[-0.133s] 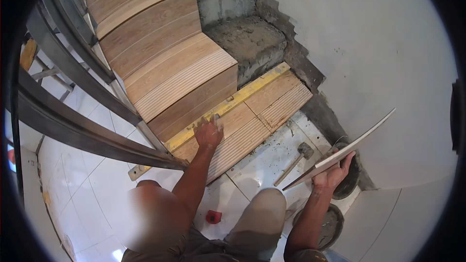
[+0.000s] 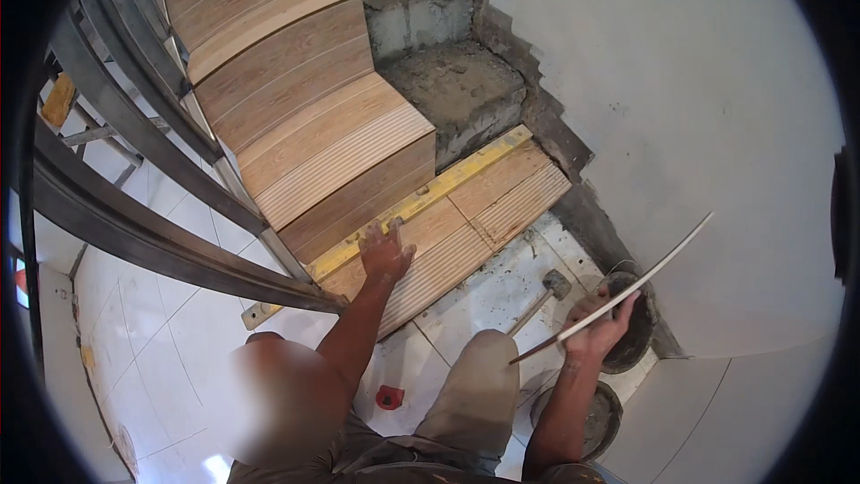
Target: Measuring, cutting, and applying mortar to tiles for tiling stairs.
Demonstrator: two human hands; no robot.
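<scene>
My left hand (image 2: 387, 254) rests with its fingers spread at the near edge of a long yellow spirit level (image 2: 461, 181). The level lies along the back of the lowest wood-look stair tread (image 2: 430, 262), against the tiled riser. Off to the right, my right hand (image 2: 598, 327) grips a thin tile (image 2: 647, 279) from below and holds it in the air, tilted. It shows nearly edge-on, with a pale edge, so most of its face is hidden. Below it, a mallet (image 2: 556, 284) lies on the floor, its handle partly behind my knee.
Curved metal railing bars (image 2: 161, 255) run along the left. Bare cement steps (image 2: 452, 81) rise beside the tiled ones, next to a white wall (image 2: 663, 108). Two dark buckets stand at the right, the nearer bucket (image 2: 612, 421) holding grey mix. A red tape measure (image 2: 389, 397) lies on the floor.
The tile in my right hand has turned more edge-on and shifted slightly left. My left hand's fingers look more spread at the level. The whole view has shifted a little.
</scene>
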